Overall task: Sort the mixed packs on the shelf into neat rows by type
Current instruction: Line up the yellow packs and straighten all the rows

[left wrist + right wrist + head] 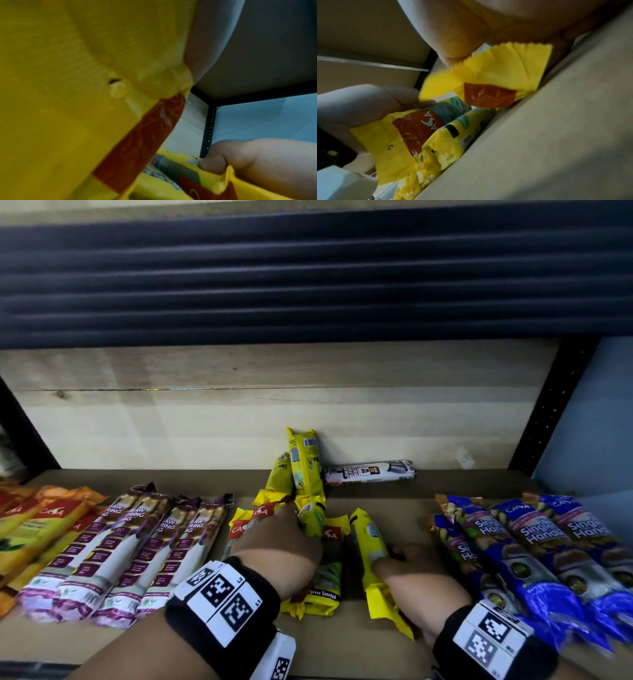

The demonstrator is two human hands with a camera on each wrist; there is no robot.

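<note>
At the centre of the shelf (342,645), the left hand (274,546) rests on the pile of yellow packs (301,501); its grip cannot be told. Lower right of centre, the right hand (416,577) curls around a single yellow pack (368,542), beside the blue packs (534,546).

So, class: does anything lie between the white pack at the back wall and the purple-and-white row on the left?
Yes. The yellow packs piled mid-shelf, two leaning on the back wall, sit between the white pack and the purple-and-white row.

Yellow packs (371,546) with red logo patches; blue packs (534,556).
</note>
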